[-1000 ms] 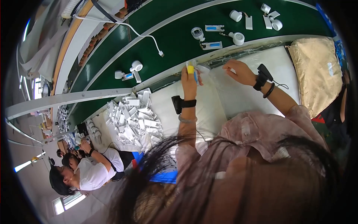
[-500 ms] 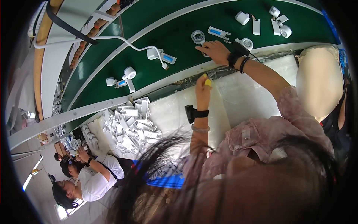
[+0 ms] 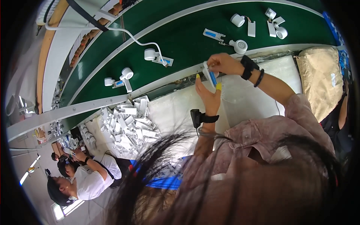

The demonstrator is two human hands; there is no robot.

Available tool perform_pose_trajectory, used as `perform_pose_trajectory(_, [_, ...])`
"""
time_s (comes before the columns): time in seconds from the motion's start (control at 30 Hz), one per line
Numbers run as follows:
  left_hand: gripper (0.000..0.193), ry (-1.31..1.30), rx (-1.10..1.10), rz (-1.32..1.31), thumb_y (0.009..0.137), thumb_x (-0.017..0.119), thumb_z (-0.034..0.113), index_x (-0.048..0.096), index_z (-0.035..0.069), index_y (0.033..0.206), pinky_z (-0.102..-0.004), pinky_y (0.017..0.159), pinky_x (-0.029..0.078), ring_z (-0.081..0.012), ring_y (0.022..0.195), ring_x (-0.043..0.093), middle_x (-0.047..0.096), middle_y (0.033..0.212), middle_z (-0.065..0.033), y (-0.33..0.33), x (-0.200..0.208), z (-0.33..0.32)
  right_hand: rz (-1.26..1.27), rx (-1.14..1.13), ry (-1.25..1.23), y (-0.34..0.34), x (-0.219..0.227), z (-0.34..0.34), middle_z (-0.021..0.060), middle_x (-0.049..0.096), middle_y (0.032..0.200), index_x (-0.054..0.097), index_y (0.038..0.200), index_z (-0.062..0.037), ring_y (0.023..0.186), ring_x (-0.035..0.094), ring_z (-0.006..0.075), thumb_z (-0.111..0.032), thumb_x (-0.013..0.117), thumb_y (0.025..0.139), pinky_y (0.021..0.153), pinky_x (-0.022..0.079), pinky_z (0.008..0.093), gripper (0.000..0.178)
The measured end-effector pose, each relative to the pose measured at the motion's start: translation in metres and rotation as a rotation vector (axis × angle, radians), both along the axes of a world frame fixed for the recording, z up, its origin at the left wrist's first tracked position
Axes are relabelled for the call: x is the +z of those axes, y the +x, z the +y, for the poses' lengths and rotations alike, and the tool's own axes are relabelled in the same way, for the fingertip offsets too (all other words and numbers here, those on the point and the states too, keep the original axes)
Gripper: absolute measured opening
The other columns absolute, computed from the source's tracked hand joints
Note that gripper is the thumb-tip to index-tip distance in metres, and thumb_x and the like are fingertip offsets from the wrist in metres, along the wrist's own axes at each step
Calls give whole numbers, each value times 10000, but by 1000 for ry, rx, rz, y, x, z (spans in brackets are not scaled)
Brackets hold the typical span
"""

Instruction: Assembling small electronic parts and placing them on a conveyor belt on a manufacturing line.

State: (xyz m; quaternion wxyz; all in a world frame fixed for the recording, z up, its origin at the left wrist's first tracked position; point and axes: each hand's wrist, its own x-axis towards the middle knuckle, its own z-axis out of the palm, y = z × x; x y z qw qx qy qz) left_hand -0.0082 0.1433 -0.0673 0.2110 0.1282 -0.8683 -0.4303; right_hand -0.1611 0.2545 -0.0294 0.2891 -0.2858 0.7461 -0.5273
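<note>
Head view: pinching white casing with blue insert (image 3: 212,78) in closed fingertips of right hand (image 3: 225,63), near green worktop (image 3: 180,48). Holding left hand (image 3: 209,96) below with fingers spread; cannot tell whether touching.

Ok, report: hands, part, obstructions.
Right hand grips white part. Left hand open, just below it. Cable hangs to the left, apart from both hands.

Your green work surface (image 3: 183,43) was moderately lit; window (image 3: 57,212) and tube lamp (image 3: 24,177), lower left, blew out. Fisheye bowed straight edges, corners went black, your close-up hair (image 3: 150,170) was soft.
</note>
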Motion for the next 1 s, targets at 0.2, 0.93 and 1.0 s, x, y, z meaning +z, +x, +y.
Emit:
perform_pose_trajectory(0.2, [441, 400, -161, -123, 798, 653, 77, 529, 21, 1218, -359, 861, 455, -274, 981, 585, 602, 1090, -130, 27, 2, 5, -411, 5, -308, 85, 10, 57, 74, 661, 962, 576, 1124, 26, 844, 634, 118, -38, 624, 861, 751, 506, 239, 275])
perform_pose_trajectory(0.93, [233, 1023, -581, -354, 877, 466, 2, 497, 10, 1108, -257, 573, 453, -131, 614, 539, 578, 820, -55, 91, 106, 52, 487, -281, 15, 187, 90, 150, 21, 611, 722, 492, 865, -55, 704, 602, 109, -34, 682, 823, 708, 476, 256, 196])
perform_pose_trajectory(1.0, [273, 870, -564, -314, 880, 474, 15, 482, -3, 1152, -267, 591, 459, -146, 643, 562, 606, 830, -76, 92, 123, 53, 624, -293, -99, 190, 83, 149, 13, 603, 712, 488, 834, -59, 734, 611, 117, -37, 693, 813, 777, 477, 274, 207])
